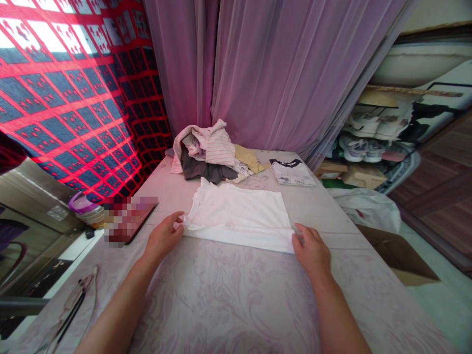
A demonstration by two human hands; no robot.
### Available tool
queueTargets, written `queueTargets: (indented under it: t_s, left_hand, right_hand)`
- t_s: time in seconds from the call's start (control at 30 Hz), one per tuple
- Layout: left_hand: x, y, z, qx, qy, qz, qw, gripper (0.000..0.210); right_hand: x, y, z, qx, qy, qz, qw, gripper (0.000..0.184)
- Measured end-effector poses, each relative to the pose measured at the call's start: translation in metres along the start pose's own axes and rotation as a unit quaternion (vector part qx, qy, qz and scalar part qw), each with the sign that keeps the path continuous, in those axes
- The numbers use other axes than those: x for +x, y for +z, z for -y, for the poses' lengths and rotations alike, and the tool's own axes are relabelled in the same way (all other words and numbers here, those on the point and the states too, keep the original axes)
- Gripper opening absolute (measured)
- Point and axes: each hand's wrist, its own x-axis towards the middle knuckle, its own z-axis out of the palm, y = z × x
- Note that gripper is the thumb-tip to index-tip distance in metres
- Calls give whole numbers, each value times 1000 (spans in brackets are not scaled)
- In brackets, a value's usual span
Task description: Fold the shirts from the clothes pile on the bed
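Garment (241, 209), white, lies on the desk (228, 300) with its near edge folded over, stretched between my left grip (164, 238), pinching its left end, and my right grip (314, 253), pinching its near right corner.

No writing can be read: the dark print (298, 181) on the folded shirt (289, 171) is too small and blurred to make out as letters or numbers.
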Motion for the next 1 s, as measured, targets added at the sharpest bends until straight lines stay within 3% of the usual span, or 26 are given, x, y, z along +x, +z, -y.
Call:
queueTargets:
  t_s: [0.1,0.2,0.33,0.53,0.7,0.8,0.93,1.0]
  left_hand:
    - [-8,-2,-10,-1,19,-90,996,34]
    - [-12,5,-27,-3,111,-132,985,25]
    - [-2,24,-56,50,244,-42,968,27]
    - [22,50,-83,99,252,70,960,22]
    - [27,55,-88,122,202,45,971,26]
    - [24,58,-89,143,211,45,966,21]
    - [12,65,-93,88,275,-20,957,30]
    - [4,72,-95,54,347,-4,936,31]
  right_hand:
    - [-1,1,7,37,-37,-52,997,30]
    - [-1,5,14,50,-72,-48,995,28]
    - [1,15,13,2,-67,-53,996,31]
    - [1,24,-2,-34,-35,-20,999,33]
    - [-1,27,-1,-33,-30,-27,999,30]
    - [-1,27,-2,-21,-28,-40,999,31]
    - [-1,20,4,35,-69,-108,991,33]
    - [-4,15,17,58,-114,-106,986,35]
